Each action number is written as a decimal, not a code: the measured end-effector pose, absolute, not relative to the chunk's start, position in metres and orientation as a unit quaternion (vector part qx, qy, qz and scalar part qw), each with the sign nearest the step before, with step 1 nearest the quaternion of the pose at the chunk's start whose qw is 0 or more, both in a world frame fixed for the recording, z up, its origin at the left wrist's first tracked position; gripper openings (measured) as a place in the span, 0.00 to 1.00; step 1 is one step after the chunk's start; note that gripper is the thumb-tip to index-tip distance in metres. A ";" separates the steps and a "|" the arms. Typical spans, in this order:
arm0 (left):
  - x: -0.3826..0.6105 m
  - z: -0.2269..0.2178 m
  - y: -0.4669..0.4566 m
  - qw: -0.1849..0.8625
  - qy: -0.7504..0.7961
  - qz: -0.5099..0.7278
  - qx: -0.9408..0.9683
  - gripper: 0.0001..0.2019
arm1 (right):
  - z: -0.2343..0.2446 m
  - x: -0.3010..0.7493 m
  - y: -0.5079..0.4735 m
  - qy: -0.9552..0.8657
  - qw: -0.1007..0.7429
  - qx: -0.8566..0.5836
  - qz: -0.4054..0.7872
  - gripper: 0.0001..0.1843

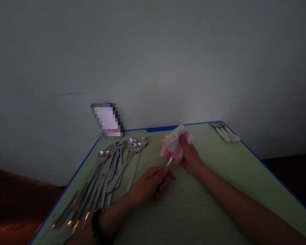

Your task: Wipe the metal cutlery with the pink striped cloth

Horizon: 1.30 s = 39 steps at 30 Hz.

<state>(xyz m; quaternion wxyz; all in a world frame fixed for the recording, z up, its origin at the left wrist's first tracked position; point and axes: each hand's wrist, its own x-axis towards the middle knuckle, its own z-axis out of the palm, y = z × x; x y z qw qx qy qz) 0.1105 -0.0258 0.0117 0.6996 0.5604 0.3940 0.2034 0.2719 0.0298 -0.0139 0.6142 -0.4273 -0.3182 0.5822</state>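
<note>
My left hand (153, 182) is closed round the handle of a piece of metal cutlery (169, 161), near the middle of the table. The far end of that piece runs into a crumpled pink and white cloth (171, 142), so its kind is hidden. Gripping the cloth is my right hand (190, 156), its thumb on top and the cloth bunched about the cutlery. Left of my hands lies a loose pile of metal cutlery (102, 180), with several spoons (135, 147) at its far end.
At the far right corner of the green, blue-edged table (214, 170) lie several pieces of cutlery with pale handles (223, 132). A phone (107, 120) with a lit, blurred-out screen leans against the wall (153, 68) at the far left corner.
</note>
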 end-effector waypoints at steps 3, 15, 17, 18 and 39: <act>0.114 0.017 -0.034 0.627 0.423 0.214 0.618 0.17 | -0.016 0.272 0.030 -0.298 0.622 -0.449 0.568 0.28; 0.110 0.009 -0.035 0.676 0.401 0.237 0.571 0.14 | -0.014 0.273 0.023 -0.403 0.588 -0.449 0.539 0.16; 0.110 0.008 -0.033 0.679 0.404 0.229 0.568 0.14 | -0.014 0.272 0.023 -0.397 0.588 -0.434 0.555 0.15; 0.110 0.008 -0.033 0.683 0.404 0.229 0.564 0.14 | -0.013 0.272 0.023 -0.392 0.590 -0.426 0.562 0.15; 0.115 0.010 -0.038 0.723 0.397 0.278 0.492 0.13 | -0.017 0.270 0.021 -0.297 0.648 -0.486 0.506 0.21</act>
